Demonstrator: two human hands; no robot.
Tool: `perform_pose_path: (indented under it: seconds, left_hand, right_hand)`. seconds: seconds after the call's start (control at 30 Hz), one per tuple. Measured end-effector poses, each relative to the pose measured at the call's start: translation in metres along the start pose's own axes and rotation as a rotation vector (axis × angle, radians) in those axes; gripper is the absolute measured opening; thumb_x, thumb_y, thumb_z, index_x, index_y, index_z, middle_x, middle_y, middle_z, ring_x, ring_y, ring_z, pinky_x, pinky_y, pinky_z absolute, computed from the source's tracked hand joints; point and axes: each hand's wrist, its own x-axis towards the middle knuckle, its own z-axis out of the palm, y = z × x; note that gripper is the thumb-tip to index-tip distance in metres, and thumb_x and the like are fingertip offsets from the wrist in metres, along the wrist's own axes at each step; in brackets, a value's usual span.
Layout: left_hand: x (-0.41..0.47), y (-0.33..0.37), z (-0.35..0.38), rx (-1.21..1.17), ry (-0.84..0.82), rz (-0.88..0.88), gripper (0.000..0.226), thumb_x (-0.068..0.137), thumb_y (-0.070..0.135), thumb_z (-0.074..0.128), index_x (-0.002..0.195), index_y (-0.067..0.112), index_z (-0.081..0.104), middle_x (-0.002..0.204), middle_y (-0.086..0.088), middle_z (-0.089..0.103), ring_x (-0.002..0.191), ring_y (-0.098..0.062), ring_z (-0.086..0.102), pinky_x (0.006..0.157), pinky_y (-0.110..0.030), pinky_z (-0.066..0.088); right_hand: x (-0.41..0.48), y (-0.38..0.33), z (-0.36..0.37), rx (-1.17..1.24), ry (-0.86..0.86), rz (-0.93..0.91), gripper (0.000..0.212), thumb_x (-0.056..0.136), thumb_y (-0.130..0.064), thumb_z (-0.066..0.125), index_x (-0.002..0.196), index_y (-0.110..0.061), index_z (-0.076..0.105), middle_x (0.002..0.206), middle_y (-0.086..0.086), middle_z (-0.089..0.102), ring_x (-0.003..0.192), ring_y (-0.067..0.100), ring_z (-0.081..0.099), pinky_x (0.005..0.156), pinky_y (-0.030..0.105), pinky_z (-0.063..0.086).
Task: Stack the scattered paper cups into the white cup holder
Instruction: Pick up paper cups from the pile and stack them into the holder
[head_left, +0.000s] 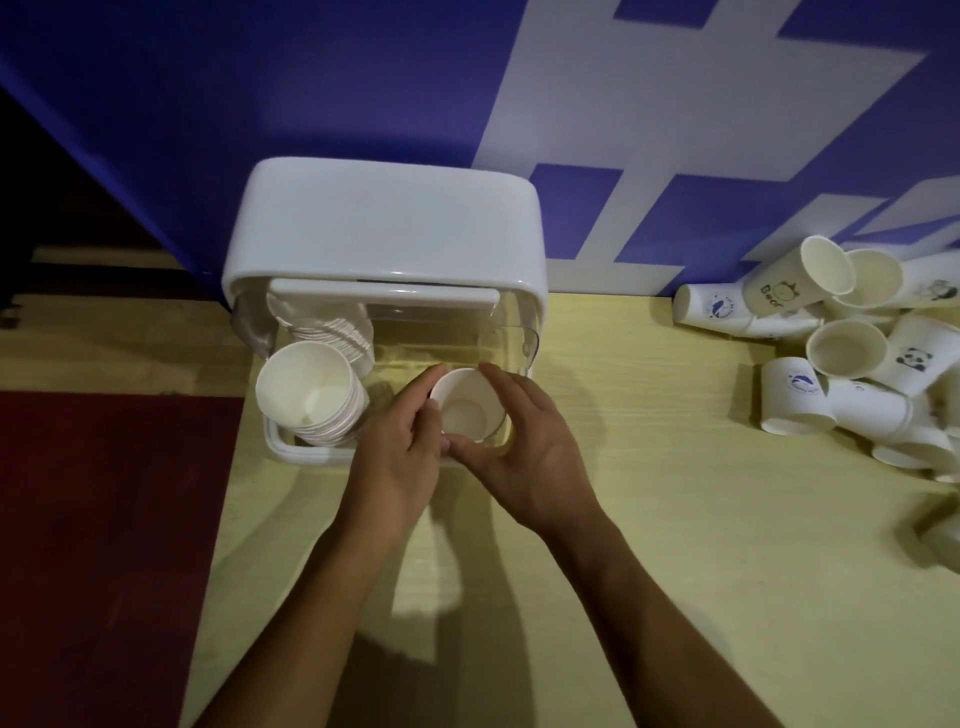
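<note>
The white cup holder (384, 223) stands at the back of the wooden table, its clear front flap raised. A stack of white paper cups (311, 395) fills its left side, mouth up, with another stack (332, 327) behind it. Both hands hold one white paper cup (465, 408) over the holder's middle front. My left hand (400, 447) curls round its left side. My right hand (524, 441) curls round its right side, thumb under the near rim.
A heap of scattered paper cups (852, 348), some printed with a panda or blue logos, lies at the table's right edge. A blue and white wall (675, 130) rises behind. A dark red surface (104, 519) borders the table on the left.
</note>
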Motion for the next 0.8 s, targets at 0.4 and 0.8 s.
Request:
perform_pose_path:
  seconds: [0.4, 0.8]
  left_hand:
    - [-0.050, 0.076, 0.081, 0.172, -0.043, 0.573, 0.032, 0.099, 0.025, 0.055, 0.128, 0.015, 0.064, 0.125, 0.008, 0.065, 0.115, -0.007, 0.061, 0.097, -0.019, 0.049]
    - [0.074, 0.161, 0.341, 0.346, -0.067, 0.363, 0.093, 0.084, 0.051, 0.081, 0.157, 0.020, 0.033, 0.152, -0.005, 0.047, 0.133, -0.024, 0.051, 0.102, -0.042, 0.054]
  right_hand:
    - [-0.073, 0.073, -0.123, -0.040, 0.339, 0.306, 0.040, 0.094, -0.039, 0.075, 0.129, -0.020, 0.069, 0.126, -0.010, 0.070, 0.119, 0.004, 0.062, 0.104, 0.029, 0.050]
    - [-0.071, 0.206, -0.271, -0.067, 0.488, 0.501, 0.052, 0.089, -0.035, 0.079, 0.135, -0.015, 0.064, 0.123, -0.001, 0.068, 0.107, 0.010, 0.060, 0.093, 0.031, 0.051]
